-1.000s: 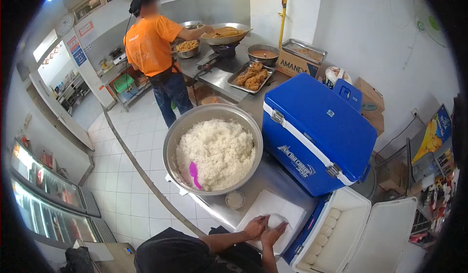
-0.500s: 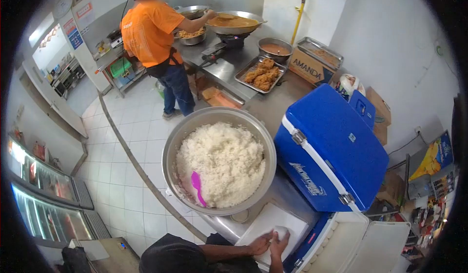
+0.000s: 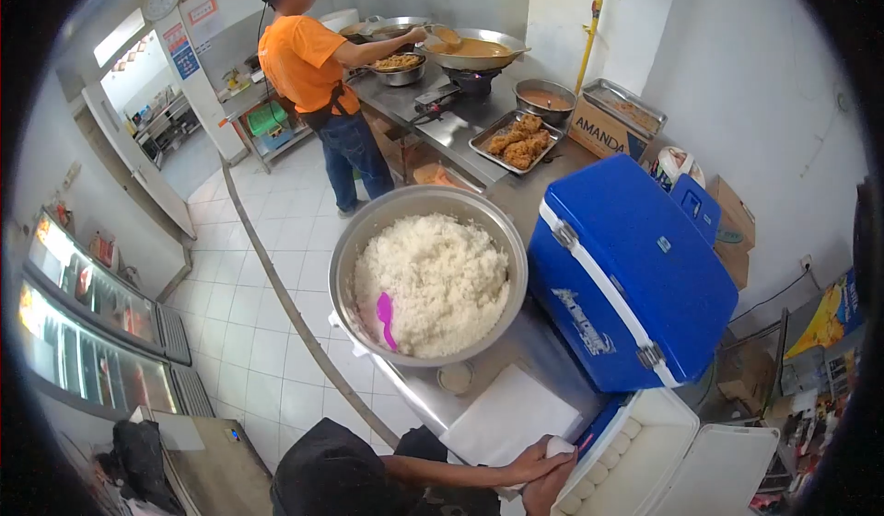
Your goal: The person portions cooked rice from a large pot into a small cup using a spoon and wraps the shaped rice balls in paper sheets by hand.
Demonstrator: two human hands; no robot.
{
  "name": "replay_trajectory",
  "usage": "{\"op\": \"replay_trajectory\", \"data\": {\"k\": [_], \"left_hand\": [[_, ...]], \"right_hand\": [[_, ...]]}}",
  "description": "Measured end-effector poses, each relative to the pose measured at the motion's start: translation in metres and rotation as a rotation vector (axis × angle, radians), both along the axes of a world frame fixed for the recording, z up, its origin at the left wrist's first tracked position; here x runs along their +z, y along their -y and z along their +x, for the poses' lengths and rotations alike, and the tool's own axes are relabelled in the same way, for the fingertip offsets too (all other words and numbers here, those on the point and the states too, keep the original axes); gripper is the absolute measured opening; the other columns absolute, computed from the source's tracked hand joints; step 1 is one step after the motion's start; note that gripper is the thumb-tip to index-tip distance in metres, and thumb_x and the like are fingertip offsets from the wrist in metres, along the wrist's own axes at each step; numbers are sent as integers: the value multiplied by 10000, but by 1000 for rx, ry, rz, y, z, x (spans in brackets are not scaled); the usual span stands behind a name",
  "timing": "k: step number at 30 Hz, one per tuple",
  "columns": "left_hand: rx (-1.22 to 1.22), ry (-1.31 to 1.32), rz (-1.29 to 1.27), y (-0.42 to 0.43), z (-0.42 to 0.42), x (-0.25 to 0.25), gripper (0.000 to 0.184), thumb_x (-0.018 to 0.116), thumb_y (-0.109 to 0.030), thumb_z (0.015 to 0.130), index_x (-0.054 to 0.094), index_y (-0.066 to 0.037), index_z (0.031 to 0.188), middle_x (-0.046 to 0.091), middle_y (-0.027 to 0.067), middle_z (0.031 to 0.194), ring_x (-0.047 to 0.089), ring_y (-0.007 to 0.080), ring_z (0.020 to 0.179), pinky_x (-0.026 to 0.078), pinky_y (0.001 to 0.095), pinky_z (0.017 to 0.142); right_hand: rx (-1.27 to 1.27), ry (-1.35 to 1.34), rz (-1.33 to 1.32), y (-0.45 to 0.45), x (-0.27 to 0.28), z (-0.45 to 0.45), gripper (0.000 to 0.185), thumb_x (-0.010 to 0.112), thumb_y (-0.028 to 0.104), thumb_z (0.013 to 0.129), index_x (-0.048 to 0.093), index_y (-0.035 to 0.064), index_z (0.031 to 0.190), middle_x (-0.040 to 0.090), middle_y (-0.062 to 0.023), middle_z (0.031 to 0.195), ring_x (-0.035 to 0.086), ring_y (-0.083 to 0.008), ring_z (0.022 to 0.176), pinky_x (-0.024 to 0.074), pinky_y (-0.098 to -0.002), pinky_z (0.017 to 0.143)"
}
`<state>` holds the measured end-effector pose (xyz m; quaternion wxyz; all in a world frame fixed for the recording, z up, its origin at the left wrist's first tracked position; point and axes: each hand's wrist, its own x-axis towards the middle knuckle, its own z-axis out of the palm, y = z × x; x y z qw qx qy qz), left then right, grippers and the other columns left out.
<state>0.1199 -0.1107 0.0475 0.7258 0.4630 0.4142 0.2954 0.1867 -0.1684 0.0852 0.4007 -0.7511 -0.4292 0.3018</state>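
My left hand (image 3: 532, 462) and my right hand (image 3: 551, 485) are together at the bottom, closed around a wrapped white lump (image 3: 558, 446) that shows at their top. They are over the right edge of a stack of white sheets (image 3: 506, 417), beside the open white-lined cooler (image 3: 656, 429). Several white rounded packets (image 3: 609, 458) lie in a row along its inner left side. A large metal pot (image 3: 341, 281) of white rice (image 3: 433, 281) stands ahead, with a purple spoon (image 3: 385, 321) in the rice. Below the pot is a small round container (image 3: 455, 378).
A closed blue cooler (image 3: 635, 258) stands right of the pot. Behind are a tray of fried food (image 3: 517, 142), a bowl of sauce (image 3: 544, 100) and a cardboard box (image 3: 603, 134). A person in orange (image 3: 299, 60) holds a ladle over a wide pan (image 3: 470, 50).
Both hands have moved right with the white lump, from the middle of the sheets to the open cooler's side. The person in orange has raised the ladle above the pan. The view has shifted.
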Motion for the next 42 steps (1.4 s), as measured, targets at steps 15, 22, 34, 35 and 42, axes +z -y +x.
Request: {"op": "replay_trajectory", "data": {"k": [15, 22, 34, 35, 42], "left_hand": [[107, -319, -271, 117, 91, 31, 827, 802, -523, 765, 471, 47, 1263, 672, 143, 833, 660, 168, 704, 546, 312, 631], [312, -117, -379, 118, 108, 52, 670, 807, -415, 787, 503, 29, 1187, 674, 164, 840, 657, 194, 682, 538, 324, 576], [255, -210, -199, 108, 133, 7, 884, 703, -589, 817, 477, 103, 1318, 664, 112, 775, 656, 210, 676, 534, 313, 628], [251, -218, -142, 106, 135, -27, 889, 682, -609, 822, 493, 119, 1295, 666, 114, 762, 658, 232, 671, 537, 321, 636], [-137, -517, -318, 98, 126, 16, 818, 596, -628, 867, 563, 64, 1301, 613, 265, 1174, 652, 295, 1030, 519, 418, 848]], "right_hand": [[278, -262, 36, 130, -6, 153, 294, 624, 115, 974, 552, -8, 1231, 604, -133, 1118, 637, -219, 1022, 566, -335, 767], [186, -348, 126, 130, -8, 156, 292, 678, 33, 870, 557, 2, 1134, 606, -148, 1188, 612, -260, 1142, 571, -390, 838], [191, -524, 179, 114, -54, 195, 300, 731, 56, 892, 539, -23, 1109, 660, -133, 1088, 661, -187, 972, 571, -337, 846], [124, -654, 142, 118, -56, 196, 314, 721, 62, 902, 531, -25, 1137, 661, -135, 1087, 659, -193, 984, 568, -344, 856], [70, -818, 22, 144, -64, 202, 453, 652, 121, 966, 431, -29, 1332, 625, -163, 1159, 629, -263, 1090, 564, -426, 909]]}}
